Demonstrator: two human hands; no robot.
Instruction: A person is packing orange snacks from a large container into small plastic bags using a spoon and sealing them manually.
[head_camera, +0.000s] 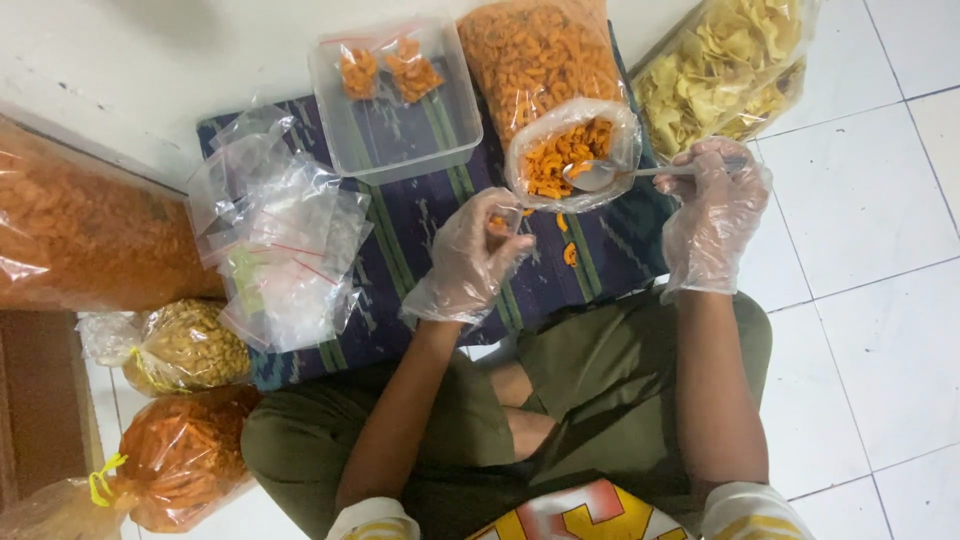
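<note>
Both gloved hands (470, 262) (712, 215) fwd, grips closed.

Right hand (712, 215), gloved, holds metal spoon (600, 175) in mouth of large bag of orange snacks (545, 70). Left hand (470, 260), gloved, pinches small bag just beside it, over striped cloth (420, 220).

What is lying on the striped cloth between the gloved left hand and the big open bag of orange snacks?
In the head view, a few loose orange snack pieces lie on the dark striped cloth between the left hand and the open bag.
</note>
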